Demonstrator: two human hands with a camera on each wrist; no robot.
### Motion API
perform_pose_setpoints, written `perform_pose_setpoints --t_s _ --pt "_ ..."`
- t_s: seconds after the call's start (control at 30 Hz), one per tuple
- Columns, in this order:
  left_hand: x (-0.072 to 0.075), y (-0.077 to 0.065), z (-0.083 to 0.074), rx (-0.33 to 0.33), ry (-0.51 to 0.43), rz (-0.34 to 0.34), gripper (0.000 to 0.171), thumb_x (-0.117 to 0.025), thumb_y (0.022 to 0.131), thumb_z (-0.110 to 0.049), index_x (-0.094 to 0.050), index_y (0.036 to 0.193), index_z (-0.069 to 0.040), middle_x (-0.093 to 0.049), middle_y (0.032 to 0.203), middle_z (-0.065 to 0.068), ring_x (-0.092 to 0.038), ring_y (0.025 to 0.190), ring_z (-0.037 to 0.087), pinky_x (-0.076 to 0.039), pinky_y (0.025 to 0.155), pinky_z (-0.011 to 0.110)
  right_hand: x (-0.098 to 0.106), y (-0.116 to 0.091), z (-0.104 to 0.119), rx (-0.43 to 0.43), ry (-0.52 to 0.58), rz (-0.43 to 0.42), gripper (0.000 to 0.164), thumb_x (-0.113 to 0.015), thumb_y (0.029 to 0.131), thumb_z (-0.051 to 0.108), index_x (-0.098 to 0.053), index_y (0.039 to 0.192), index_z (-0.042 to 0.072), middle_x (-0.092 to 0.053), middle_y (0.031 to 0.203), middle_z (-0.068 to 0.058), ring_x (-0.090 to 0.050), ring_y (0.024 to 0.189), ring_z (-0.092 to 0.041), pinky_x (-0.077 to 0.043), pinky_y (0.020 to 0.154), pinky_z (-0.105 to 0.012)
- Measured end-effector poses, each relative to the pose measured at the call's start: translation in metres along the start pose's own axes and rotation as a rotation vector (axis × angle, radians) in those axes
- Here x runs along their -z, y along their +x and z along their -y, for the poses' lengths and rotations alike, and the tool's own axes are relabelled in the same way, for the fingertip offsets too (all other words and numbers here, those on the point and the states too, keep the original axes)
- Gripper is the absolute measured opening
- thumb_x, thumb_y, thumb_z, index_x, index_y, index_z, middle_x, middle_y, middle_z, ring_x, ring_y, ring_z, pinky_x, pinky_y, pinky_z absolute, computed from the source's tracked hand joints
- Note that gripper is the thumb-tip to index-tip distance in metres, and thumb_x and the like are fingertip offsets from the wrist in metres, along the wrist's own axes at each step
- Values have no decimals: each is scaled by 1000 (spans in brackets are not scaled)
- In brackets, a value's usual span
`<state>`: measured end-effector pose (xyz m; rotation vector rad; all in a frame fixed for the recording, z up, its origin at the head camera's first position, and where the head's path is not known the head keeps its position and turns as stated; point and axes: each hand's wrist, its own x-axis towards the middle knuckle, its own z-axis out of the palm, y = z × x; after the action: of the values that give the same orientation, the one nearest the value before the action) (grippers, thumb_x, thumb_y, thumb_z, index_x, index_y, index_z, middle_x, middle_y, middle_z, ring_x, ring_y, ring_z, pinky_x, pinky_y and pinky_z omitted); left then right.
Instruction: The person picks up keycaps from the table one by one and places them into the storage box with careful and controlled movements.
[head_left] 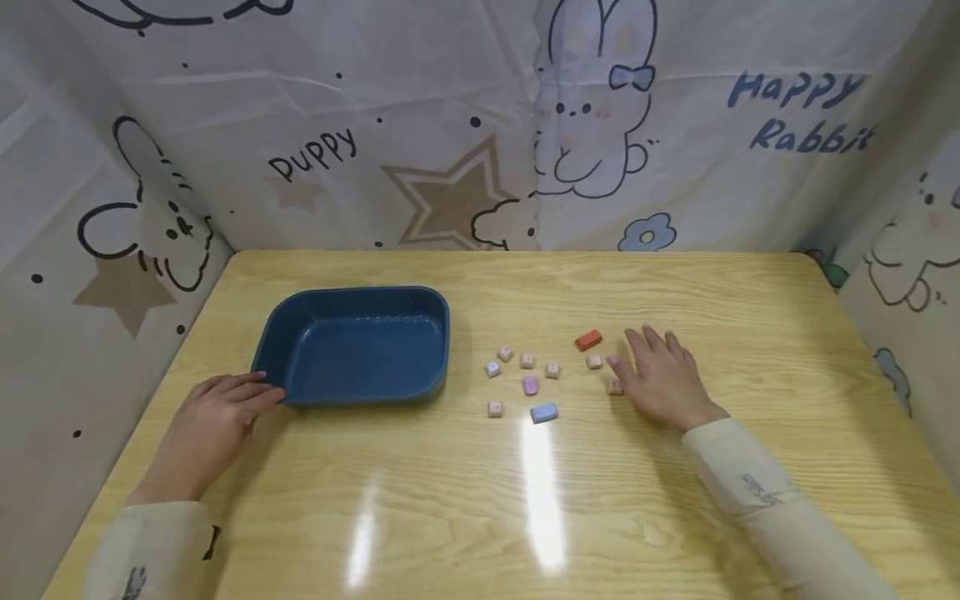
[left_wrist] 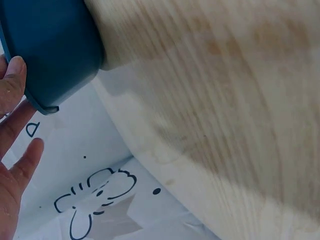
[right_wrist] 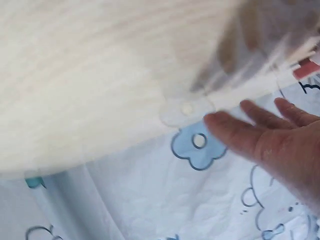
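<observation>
My left hand (head_left: 213, 429) pinches the near left corner of a dark blue rectangular tray (head_left: 360, 354). In the left wrist view, the thumb (left_wrist: 14, 82) lies against the tray's outer wall (left_wrist: 60, 50), with other fingers beyond the rim. To the right of the tray lie several small keycaps, mostly pale pink. Among them are a longer red keycap (head_left: 588, 339), a longer blue keycap (head_left: 543, 412) and a purple keycap (head_left: 530, 385). My right hand (head_left: 663, 379) hovers low with fingers spread, partly covering a pale keycap (head_left: 615, 387); nothing shows in its grasp.
The wood-grain table (head_left: 420, 500) carries everything. A cartoon-printed cloth (head_left: 337, 83) hangs along the table's back and both sides. The pale keycaps sit apart from each other, the leftmost ones close to the tray's right wall.
</observation>
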<state>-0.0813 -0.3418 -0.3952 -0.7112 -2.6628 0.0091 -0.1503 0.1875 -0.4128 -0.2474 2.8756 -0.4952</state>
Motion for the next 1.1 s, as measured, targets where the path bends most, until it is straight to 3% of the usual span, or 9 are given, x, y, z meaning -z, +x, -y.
perform_pose_setpoints --t_s 0.13,0.23,0.37,0.47,0.63,0.8,0.97,1.1 --pt "2 -4 -2 -7 -18 5 43 -70 59 16 -74 96 -4 -74 94 13 -67 96 32 -54 86 51 -3 7 -7 103 -23 -46 51 -43 100 27 -41 140 -5 -46 140 -31 -43 129 -50 -37 111 -64" --pt "4 -4 -2 -6 -19 14 45 -70 58 18 -74 97 -3 -74 94 14 -67 96 32 -54 87 51 1 18 -7 211 -52 -111 43 -50 97 16 -48 134 -5 -54 132 -28 -53 121 -46 -46 104 -60" --pt "6 -3 -1 3 -15 30 46 -70 58 18 -74 98 -4 -73 95 14 -66 97 33 -53 88 52 7 37 -1 353 -81 -145 39 -55 94 10 -53 131 -1 -56 133 -24 -56 120 -43 -50 102 -57" --pt "6 -1 0 4 -14 38 46 -69 58 18 -74 98 -4 -73 95 14 -66 97 33 -54 88 52 8 49 4 419 -131 -123 34 -61 91 12 -60 124 2 -58 130 -22 -57 118 -41 -52 100 -56" --pt "4 3 0 -6 -19 42 46 -69 58 19 -74 97 -4 -74 94 13 -66 98 32 -54 88 50 3 57 7 425 -198 -84 21 -64 90 17 -68 108 5 -65 116 -16 -61 109 -35 -55 93 -51" --pt "2 6 0 -15 -12 51 44 -69 59 18 -75 96 -5 -74 92 12 -67 97 32 -55 88 49 -1 58 8 400 -210 -97 18 -63 91 16 -70 102 4 -66 106 -13 -61 101 -30 -57 87 -46" --pt "2 6 1 -14 -12 53 44 -69 59 18 -75 96 -5 -74 92 12 -67 96 32 -55 87 49 0 60 12 379 -224 -77 19 -61 93 17 -70 103 3 -66 107 -14 -61 101 -30 -58 87 -45" --pt "3 5 2 -15 -12 58 43 -69 60 18 -75 97 -5 -74 93 12 -67 97 32 -55 87 49 8 64 29 377 -222 -72 21 -61 93 18 -69 104 2 -65 112 -16 -61 105 -32 -58 89 -46"
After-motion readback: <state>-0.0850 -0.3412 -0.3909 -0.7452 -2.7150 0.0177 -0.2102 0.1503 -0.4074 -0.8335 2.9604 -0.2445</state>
